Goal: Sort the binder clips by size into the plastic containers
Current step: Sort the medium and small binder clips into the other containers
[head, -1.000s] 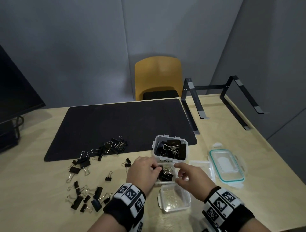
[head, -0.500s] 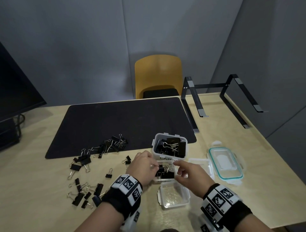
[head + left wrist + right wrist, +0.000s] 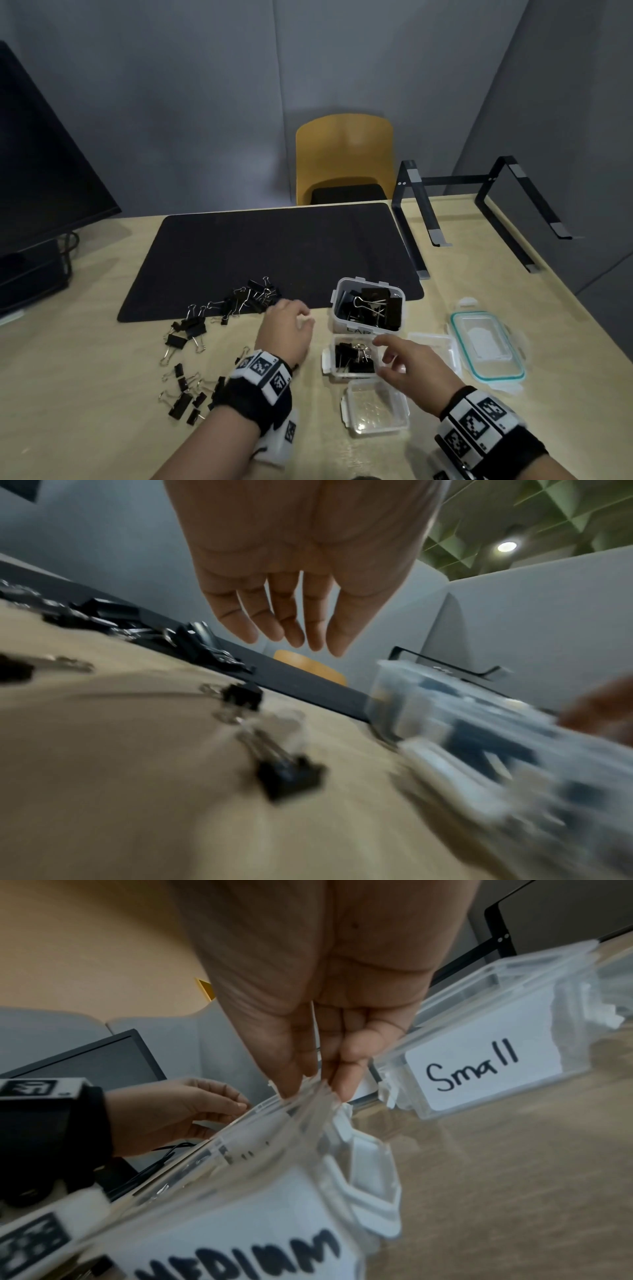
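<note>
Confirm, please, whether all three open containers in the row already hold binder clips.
Not quite: the far container and middle container hold binder clips, but the nearest container is empty, as the head view shows.

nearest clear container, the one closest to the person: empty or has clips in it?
Empty. In the head view the nearest container shows only its clear bottom, while the middle container holds black clips.

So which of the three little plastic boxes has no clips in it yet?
The nearest box, closest to the person. It shows only a clear bottom, while the middle box and the far box both hold black clips.
</note>
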Available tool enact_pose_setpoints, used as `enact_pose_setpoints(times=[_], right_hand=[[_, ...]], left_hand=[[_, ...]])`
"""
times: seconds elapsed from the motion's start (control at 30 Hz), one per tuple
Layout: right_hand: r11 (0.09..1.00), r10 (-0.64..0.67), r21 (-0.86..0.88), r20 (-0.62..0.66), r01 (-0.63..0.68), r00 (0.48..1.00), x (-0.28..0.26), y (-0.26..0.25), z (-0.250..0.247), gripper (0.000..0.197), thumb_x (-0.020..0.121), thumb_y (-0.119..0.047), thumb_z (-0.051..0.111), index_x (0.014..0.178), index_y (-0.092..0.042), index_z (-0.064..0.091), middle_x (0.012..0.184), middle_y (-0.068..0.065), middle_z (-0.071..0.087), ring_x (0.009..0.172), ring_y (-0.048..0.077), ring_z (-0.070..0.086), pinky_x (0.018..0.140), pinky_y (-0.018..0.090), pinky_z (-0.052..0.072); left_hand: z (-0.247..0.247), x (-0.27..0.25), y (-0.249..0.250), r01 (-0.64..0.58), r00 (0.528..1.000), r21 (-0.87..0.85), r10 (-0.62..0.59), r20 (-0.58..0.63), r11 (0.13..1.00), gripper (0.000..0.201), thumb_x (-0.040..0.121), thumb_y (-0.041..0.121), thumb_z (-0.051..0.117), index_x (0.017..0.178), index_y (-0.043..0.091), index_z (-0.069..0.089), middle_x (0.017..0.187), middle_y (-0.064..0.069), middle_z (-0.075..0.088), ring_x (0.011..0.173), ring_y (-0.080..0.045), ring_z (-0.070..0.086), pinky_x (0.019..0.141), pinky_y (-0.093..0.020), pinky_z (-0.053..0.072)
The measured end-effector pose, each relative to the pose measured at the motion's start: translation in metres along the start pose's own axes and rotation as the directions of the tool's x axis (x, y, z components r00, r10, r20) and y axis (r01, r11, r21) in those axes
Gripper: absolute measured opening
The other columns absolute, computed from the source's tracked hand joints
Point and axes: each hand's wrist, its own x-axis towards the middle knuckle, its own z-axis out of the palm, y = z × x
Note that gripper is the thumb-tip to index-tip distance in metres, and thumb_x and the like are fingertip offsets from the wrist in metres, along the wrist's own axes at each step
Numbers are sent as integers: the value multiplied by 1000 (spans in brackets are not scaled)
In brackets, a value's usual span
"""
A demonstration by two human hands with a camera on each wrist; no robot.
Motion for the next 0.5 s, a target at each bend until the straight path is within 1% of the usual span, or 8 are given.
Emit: enact_pose_setpoints(times=[0.07, 0.13, 0.23, 0.3, 0.37, 0.4, 0.5], right_hand=[[1000, 0, -4, 6, 0, 1000, 0, 0, 0, 38, 88, -30, 59, 124, -34, 48, 91, -15, 55, 74, -2, 54, 66, 8, 39], [1000, 1, -3, 10, -1, 1000, 1, 0, -1, 38, 87, -29, 59, 124, -34, 49, 91, -13, 56, 75, -1, 55, 68, 9, 40], [1000, 4, 5, 15, -4, 1000, 1, 2, 0, 38, 87, -29, 60, 123, -34, 49, 92, -12, 58, 79, 2, 57, 73, 13, 43], [1000, 6, 10, 17, -6, 1000, 1, 2, 0, 38, 87, -30, 60, 123, -35, 49, 91, -12, 58, 81, 3, 58, 73, 14, 43], [1000, 7, 15, 21, -7, 1000, 1, 3, 0, 38, 87, -30, 60, 123, -36, 48, 91, -12, 58, 82, 4, 58, 72, 12, 42], [1000, 7, 16, 23, -7, 1000, 1, 3, -1, 38, 87, -30, 60, 123, -36, 48, 92, -12, 58, 82, 4, 58, 73, 12, 43], [1000, 11, 21, 25, -12, 1000, 1, 3, 0, 38, 87, -30, 60, 123, -36, 49, 92, -11, 59, 82, 4, 58, 74, 14, 43]], left_hand=[[-9, 18, -12, 75, 996, 73, -72, -48, 995, 23, 90, 26, 58, 112, 19, 61, 117, 1, 55, 114, -18, 47, 93, -28, 40], [-18, 36, -22, 167, 984, 158, -156, -80, 973, 35, 90, 28, 59, 123, 18, 54, 127, -4, 50, 119, -23, 44, 97, -33, 40], [-28, 57, -36, 286, 958, 243, -280, -59, 927, 49, 91, 31, 58, 136, 18, 42, 136, -11, 43, 124, -30, 40, 99, -41, 41], [-30, 67, -44, 319, 945, 279, -325, -26, 906, 52, 92, 33, 55, 140, 21, 37, 136, -14, 43, 124, -33, 40, 99, -43, 41], [-31, 74, -49, 323, 942, 320, -336, -13, 891, 49, 94, 35, 52, 140, 24, 39, 134, -13, 47, 122, -33, 41, 98, -44, 40], [-32, 78, -51, 321, 942, 335, -336, -13, 886, 45, 94, 35, 51, 137, 25, 43, 132, -12, 50, 121, -33, 43, 98, -43, 40], [-36, 86, -55, 314, 944, 340, -331, -10, 886, 24, 92, 30, 54, 116, 26, 59, 120, -7, 59, 113, -30, 50, 94, -40, 43]])
